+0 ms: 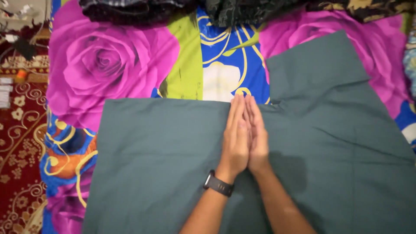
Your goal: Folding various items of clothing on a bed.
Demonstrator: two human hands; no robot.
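1. The floral bedsheet (117,56) lay beneath everything, with huge magenta roses and blue, green and yellow patches; its near part was hidden under the cloth.
2. The grey-green garment (160,160) was spread flat over the sheet, filling the lower picture. Its bottom and right edges were cut off, so I could not tell its full shape. 1 sleeve-like flap (316,60) ran up toward the top right.
3. A red patterned carpet (19,147) showed down the left side, only partly in view.
4. Dark folded clothes (138,8) sat along the top edge, cut off and hard to make out.
5. My left hand (235,138) and right hand (258,136) lay side by side on the garment's top edge near the middle, palms down, fingers straight and pressed together, holding nothing. My 2 forearms crossed the cloth from below.
6. A dark watch (219,184) wrapped my left wrist.
7. Small white packets (5,91) lay at the far left edge, blurred and cropped.
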